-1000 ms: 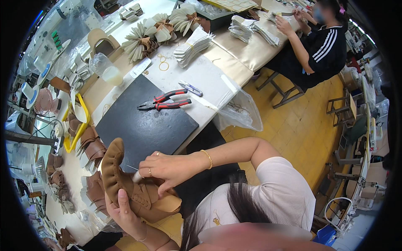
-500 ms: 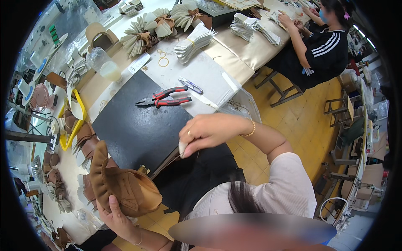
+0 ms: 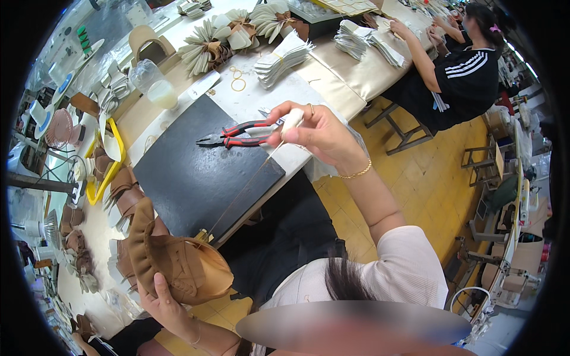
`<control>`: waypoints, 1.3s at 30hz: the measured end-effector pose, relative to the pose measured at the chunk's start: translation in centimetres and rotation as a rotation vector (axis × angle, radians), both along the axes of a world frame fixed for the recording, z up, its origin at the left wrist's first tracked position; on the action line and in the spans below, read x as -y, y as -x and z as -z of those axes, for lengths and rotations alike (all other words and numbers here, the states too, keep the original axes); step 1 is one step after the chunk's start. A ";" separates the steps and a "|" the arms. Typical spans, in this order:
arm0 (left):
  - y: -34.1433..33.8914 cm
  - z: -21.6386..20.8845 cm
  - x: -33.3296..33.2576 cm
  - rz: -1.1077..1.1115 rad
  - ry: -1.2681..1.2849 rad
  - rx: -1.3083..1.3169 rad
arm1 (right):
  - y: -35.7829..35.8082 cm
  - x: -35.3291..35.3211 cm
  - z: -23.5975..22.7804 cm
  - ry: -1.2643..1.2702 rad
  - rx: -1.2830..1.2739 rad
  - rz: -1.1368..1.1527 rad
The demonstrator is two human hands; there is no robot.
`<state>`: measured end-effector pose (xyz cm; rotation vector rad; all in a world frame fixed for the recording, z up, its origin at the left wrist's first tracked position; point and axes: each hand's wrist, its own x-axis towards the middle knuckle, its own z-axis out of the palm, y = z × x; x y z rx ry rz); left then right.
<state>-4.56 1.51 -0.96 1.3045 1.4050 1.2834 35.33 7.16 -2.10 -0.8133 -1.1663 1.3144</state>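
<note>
At the lower left, my left hand (image 3: 161, 302) grips a brown moccasin-style shoe upper (image 3: 163, 261) by its side, thumb on top. The upper has a gathered edge and a tan inside. My right hand (image 3: 317, 132) is raised over the mat's right side, its fingers closed around a white-handled awl (image 3: 291, 122) with a thin tip. A fine brown thread (image 3: 246, 186) runs taut from there down toward the upper; where it ends is hard to see. Red-and-black pliers (image 3: 233, 136) lie on the black mat (image 3: 178, 178), handle ends partly behind my right fingers.
Bundles of pale cut pieces (image 3: 284, 58), a plastic cup (image 3: 160, 94) and rubber bands (image 3: 238, 81) sit on the far table. A yellow frame-like object (image 3: 119, 155) and more brown uppers (image 3: 123, 191) stand at the left. Another person (image 3: 466, 77) works at the far right, beside a stool (image 3: 404, 127).
My right hand has swung up and away from the upper, turning over and drawing the thread out long. My left hand and the upper have hardly moved.
</note>
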 end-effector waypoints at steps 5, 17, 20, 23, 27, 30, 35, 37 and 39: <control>-1.1 -1.1 0.3 0.073 0.050 -0.018 | 3.5 -0.5 -1.0 0.096 -0.754 -0.312; -1.2 -0.7 0.0 0.216 0.317 0.202 | -3.7 -0.2 -2.0 -0.302 -0.059 0.239; -1.3 0.8 -1.0 0.235 0.229 0.538 | -0.1 -0.3 -2.3 -0.295 -0.069 0.225; -2.0 2.3 -1.7 0.261 0.259 0.733 | 4.7 0.8 -1.7 -0.239 0.263 0.152; -2.6 3.5 -1.6 0.210 0.228 0.739 | 9.8 2.0 -2.0 -0.410 0.816 -0.166; -2.6 3.8 -1.0 0.253 0.217 0.753 | 12.9 2.0 -2.6 -0.429 0.781 -0.314; -2.2 3.8 -0.3 0.336 0.214 0.724 | 14.6 1.5 -3.5 -0.596 0.809 -0.348; -2.2 3.8 -0.2 0.346 0.205 0.739 | 14.6 1.5 -3.6 -0.622 0.829 -0.370; -2.3 3.9 -0.2 0.361 0.196 0.751 | 14.6 1.6 -3.5 -0.622 0.851 -0.373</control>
